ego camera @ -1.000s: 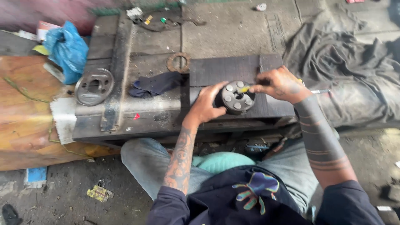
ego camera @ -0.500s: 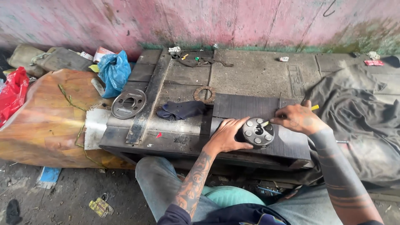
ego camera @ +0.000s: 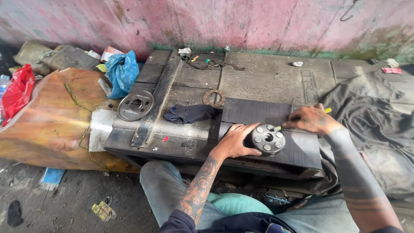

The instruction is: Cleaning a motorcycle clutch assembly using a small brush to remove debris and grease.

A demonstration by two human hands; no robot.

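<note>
In the head view, the only containers we find are bags at the far left: a blue plastic bag (ego camera: 122,72), knotted and bulging, and a red plastic bag (ego camera: 17,92); we cannot tell what either holds.

On the dark metal bench (ego camera: 189,138) we see the round metal part (ego camera: 268,139), studded with small discs, standing on a black mat (ego camera: 258,113) near the front edge. Our left hand (ego camera: 235,141) curls around its left side, fingers half closed and gripping it. Our right hand (ego camera: 311,121) sits just beside the part on the right, fingers pinched around a thin yellow-handled tool (ego camera: 326,111) whose tip reaches the part's upper rim.

Farther left on the bench lie a dark cloth (ego camera: 189,114), a rusty ring (ego camera: 214,97) just behind it, and a round grey plate (ego camera: 136,105) with cut-outs. Small bits of hardware lie at the back edge. A dark tarp (ego camera: 375,116) is draped to the right, and an orange-brown sheet (ego camera: 47,121) spreads to the left. Nothing lies between the hands and the part.
</note>
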